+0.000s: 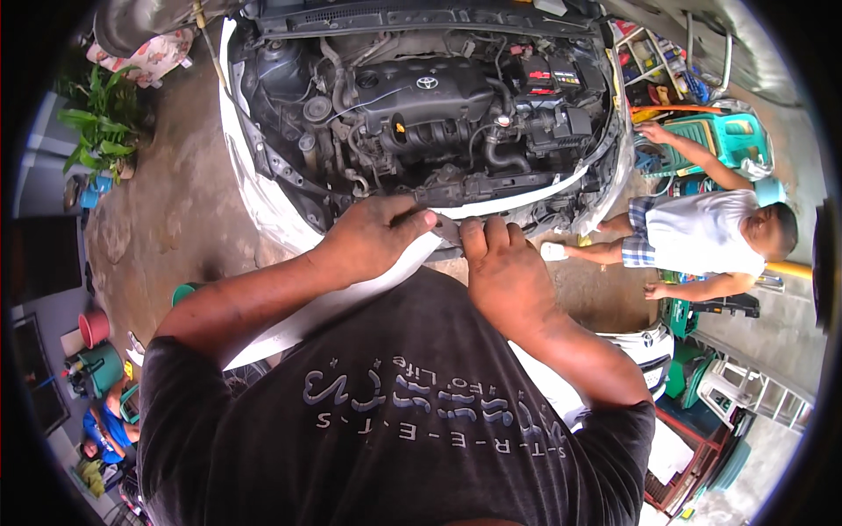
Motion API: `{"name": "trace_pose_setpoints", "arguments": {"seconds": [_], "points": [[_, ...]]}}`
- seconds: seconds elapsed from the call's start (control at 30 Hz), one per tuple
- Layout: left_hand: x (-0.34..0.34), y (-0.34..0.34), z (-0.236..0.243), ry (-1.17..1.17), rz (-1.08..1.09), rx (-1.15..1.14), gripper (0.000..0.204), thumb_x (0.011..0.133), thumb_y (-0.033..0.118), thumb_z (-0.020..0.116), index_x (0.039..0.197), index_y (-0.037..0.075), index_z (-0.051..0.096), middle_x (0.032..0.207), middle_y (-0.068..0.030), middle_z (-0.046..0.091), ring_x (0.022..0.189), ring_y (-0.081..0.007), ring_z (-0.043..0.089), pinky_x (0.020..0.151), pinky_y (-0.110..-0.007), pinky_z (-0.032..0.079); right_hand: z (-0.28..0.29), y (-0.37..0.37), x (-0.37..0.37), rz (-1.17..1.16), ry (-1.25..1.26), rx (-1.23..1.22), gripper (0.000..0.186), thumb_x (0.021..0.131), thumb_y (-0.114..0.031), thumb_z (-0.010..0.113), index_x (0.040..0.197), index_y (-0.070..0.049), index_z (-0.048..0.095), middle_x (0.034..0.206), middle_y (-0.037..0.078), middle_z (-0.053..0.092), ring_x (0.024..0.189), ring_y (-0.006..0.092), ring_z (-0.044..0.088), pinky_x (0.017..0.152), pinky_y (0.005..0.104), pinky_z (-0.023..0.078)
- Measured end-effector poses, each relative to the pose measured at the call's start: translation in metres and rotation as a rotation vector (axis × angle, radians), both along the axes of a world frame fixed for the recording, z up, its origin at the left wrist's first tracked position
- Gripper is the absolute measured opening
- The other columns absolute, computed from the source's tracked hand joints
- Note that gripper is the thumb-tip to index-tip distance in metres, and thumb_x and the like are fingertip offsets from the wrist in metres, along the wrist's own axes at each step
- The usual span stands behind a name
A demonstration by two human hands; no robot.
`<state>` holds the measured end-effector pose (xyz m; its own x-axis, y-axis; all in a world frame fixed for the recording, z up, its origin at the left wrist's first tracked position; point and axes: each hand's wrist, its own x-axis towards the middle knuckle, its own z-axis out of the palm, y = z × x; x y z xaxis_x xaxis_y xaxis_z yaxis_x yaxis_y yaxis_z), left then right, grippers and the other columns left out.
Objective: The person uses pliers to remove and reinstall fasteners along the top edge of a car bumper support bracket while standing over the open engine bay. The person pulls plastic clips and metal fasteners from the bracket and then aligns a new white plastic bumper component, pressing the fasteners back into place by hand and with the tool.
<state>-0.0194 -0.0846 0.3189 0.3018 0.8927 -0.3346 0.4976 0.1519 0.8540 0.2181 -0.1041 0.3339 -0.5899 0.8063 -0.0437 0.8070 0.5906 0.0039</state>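
Note:
Just below the open engine bay of a car, both my hands meet at a white body panel lying across my front. My left hand is closed, thumb and fingers pinched on a small dark flat piece at the panel's top edge. My right hand grips the same dark piece from the other side with curled fingers. The piece's far side and my fingertips are partly hidden. The car's white front edge runs just beyond my fingers.
At the right a person in a white top stands near green plastic items. At the lower left another person wears blue. A plant and buckets stand left. A second white bumper sits lower right.

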Motion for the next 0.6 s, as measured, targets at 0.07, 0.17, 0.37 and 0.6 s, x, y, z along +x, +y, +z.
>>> {"name": "trace_pose_setpoints", "arguments": {"seconds": [0.07, 0.17, 0.37, 0.6], "points": [[-0.002, 0.000, -0.002, 0.023, -0.009, 0.003, 0.041, 0.109, 0.038, 0.061, 0.109, -0.001, 0.073, 0.088, -0.0166, 0.067, 0.080, -0.0235, 0.060, 0.077, -0.040, 0.049, 0.004, 0.001, -0.002, 0.015, -0.010, 0.011, 0.030, 0.093, -0.016, 0.060, 0.120, -0.002, 0.055, 0.102, 0.015, 0.061, 0.090, 0.0311, 0.069, 0.067, 0.0408, 0.062], [-0.002, -0.003, -0.009, -0.019, 0.028, 0.027, 0.041, 0.105, 0.040, 0.066, 0.102, -0.001, 0.074, 0.085, -0.0216, 0.068, 0.076, -0.0314, 0.063, 0.075, -0.044, 0.050, 0.005, 0.000, -0.004, 0.040, -0.051, 0.033, 0.030, 0.094, -0.016, 0.061, 0.119, -0.002, 0.055, 0.100, 0.015, 0.063, 0.088, 0.0300, 0.070, 0.067, 0.0393, 0.062], [-0.006, -0.008, -0.009, -0.021, 0.026, -0.147, 0.039, 0.107, 0.037, 0.066, 0.112, 0.000, 0.075, 0.089, -0.0048, 0.064, 0.083, -0.0126, 0.053, 0.077, -0.033, 0.046, 0.010, 0.006, 0.001, 0.086, -0.077, -0.005, 0.030, 0.093, -0.016, 0.062, 0.119, -0.003, 0.056, 0.100, 0.014, 0.064, 0.088, 0.0292, 0.070, 0.067, 0.0391, 0.062], [-0.013, 0.002, 0.003, -0.177, 0.079, -0.300, 0.045, 0.104, 0.045, 0.069, 0.119, 0.002, 0.075, 0.102, -0.0024, 0.069, 0.099, -0.0127, 0.056, 0.090, -0.032, 0.045, 0.017, 0.015, 0.004, 0.132, -0.035, 0.038, 0.044, 0.089, -0.016, 0.064, 0.130, -0.003, 0.057, 0.111, 0.016, 0.060, 0.104, 0.0329, 0.064, 0.083, 0.0461, 0.057]]}}
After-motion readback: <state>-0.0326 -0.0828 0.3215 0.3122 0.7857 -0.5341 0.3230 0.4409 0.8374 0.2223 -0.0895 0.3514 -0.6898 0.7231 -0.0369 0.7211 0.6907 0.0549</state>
